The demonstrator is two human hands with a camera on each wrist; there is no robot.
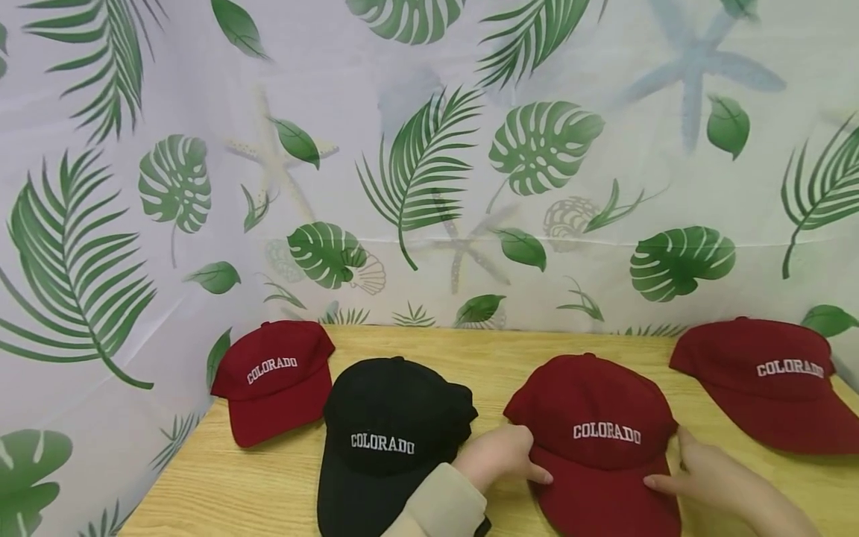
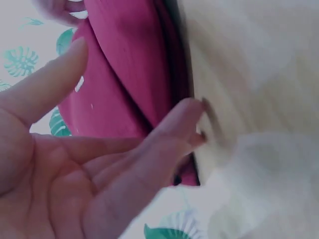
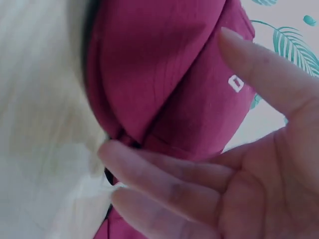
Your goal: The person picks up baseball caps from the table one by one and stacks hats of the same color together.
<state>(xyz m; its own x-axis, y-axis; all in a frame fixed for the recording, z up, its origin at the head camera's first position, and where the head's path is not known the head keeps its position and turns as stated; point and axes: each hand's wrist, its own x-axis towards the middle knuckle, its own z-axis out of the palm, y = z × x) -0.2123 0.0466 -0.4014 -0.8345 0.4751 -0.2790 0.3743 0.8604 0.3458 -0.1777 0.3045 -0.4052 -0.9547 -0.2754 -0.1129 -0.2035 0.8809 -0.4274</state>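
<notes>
A red baseball cap (image 1: pixel 590 410) with white COLORADO lettering sits on the wooden table between the two hands, its brim toward the person. At the cap's left side is the left hand (image 1: pixel 506 453), its thumb at the brim's edge. The right hand (image 1: pixel 718 477) is at the opposite side, thumb tip over the brim. In the left wrist view, the left hand's fingers (image 2: pixel 134 184) extend loosely along the cap's side, thumb spread apart. The right wrist view shows the right hand's fingers (image 3: pixel 169 184) nearly straight beside the cap, near its back strap.
Left of the left hand stands a black COLORADO cap (image 1: pixel 382 418), partly behind the left sleeve. Another red cap (image 1: pixel 275 380) is at the table's far left, and one more red cap (image 1: pixel 772 380) at the right. A leaf-print cloth (image 1: pixel 429 298) hangs behind the table (image 1: pixel 221 477).
</notes>
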